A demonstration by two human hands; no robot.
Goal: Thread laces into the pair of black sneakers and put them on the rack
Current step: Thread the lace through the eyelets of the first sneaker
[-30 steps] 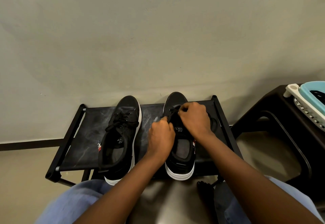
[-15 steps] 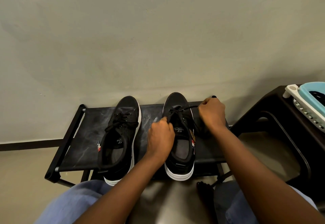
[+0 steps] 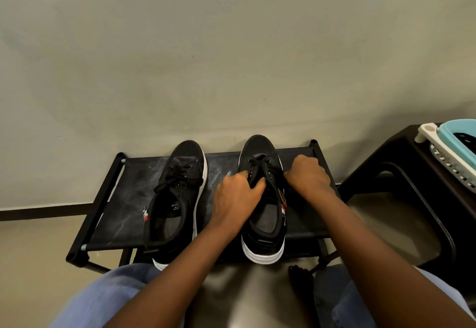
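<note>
Grip: my left hand [image 3: 238, 193] pinches the black lace [image 3: 258, 166] of the right sneaker [image 3: 262, 198] over its tongue, fingers curled round the strand. My right hand [image 3: 307, 174] is clenched at that shoe's outer side; I take it to be holding the lace's other end, though the strand inside the fist is hidden.

Hands: two, both at the same shoe.

Sneakers: two, black with white soles, side by side on the rack [image 3: 123, 198], toes toward the wall [image 3: 231, 57]. The left sneaker [image 3: 177, 198] is laced, its ends lying loose across the eyelets, and neither hand touches it.

Rack: one, black frame with a scuffed dark fabric shelf.

Stool [image 3: 401, 173]: one, dark, to the right of the rack.

Basket [image 3: 453, 147]: one, white and light blue, on the stool's top.
</note>
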